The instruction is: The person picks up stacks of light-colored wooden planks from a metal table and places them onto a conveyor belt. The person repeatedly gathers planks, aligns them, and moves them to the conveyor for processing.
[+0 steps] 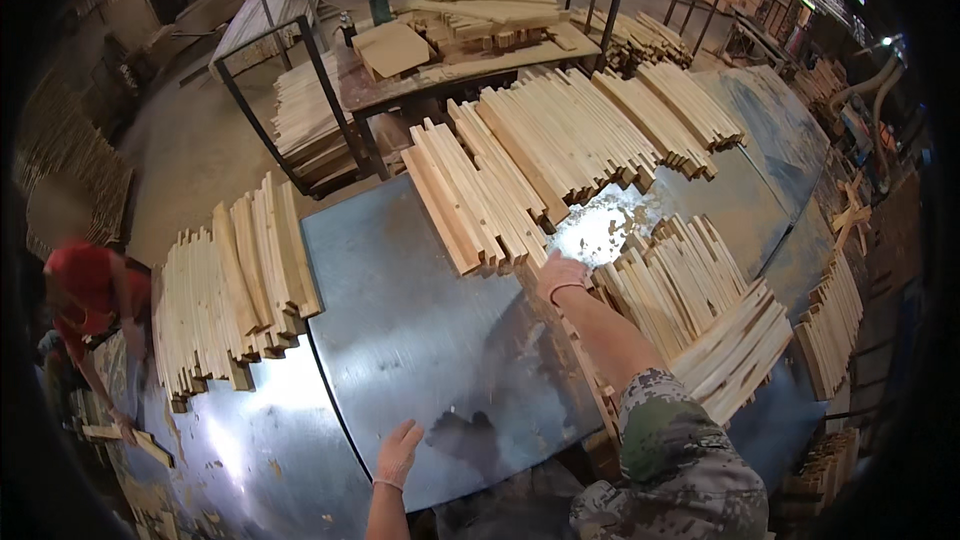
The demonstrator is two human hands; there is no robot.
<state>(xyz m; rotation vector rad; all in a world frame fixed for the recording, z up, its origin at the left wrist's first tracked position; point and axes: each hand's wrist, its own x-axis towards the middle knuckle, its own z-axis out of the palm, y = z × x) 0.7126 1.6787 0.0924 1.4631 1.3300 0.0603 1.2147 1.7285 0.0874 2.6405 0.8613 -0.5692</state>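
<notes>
My right hand [563,276], in a light glove with a pinkish cuff, reaches out over the metal tabletop [400,270]. It rests against the near ends of a row of pale wooden strips [465,195], its fingers apparently laid out along them; whether they grip a strip is partly hidden. Nearer to me, my left hand [397,455], gloved too, hovers by the front of the metal surface with fingers stretched and nothing in it. Beneath my right forearm, a narrow wooden edge [575,365] runs toward me. More strips [670,285] lie just right of that hand.
A further bundle of strips [235,285] lies on the left metal sheet. Behind the table stand a workbench [370,90] piled with boards and a dark metal frame [325,90]. A co-worker in a red shirt [90,285] handles a wooden piece [150,447] at far left.
</notes>
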